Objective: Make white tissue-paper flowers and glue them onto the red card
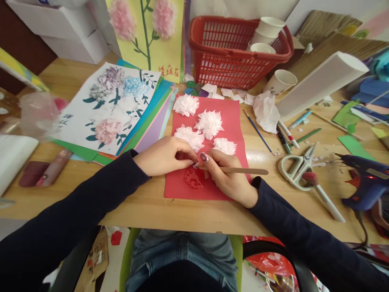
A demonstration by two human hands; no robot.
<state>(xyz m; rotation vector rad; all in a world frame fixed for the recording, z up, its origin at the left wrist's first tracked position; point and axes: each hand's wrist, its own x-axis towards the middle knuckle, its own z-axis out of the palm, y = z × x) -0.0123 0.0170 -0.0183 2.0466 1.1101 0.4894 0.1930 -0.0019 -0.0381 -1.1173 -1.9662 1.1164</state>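
- Your red sheet (231, 117) lies flat on the wood table (146, 211) in front of you, with four frilly white flowers (209, 124) on its upper part and a glossy wet-looking patch (193, 179) below
- Left hand (165, 156): thumb and finger pinched nearly together at a tiny white scrap (196, 165); can't tell if they've got it
- Right hand (231, 178): curled shut around a flat stick (247, 171)
- Red basket (225, 67) behind, scissors (296, 170) and glue gun (363, 174) off right
- Stick's far end is hidden by your fingers
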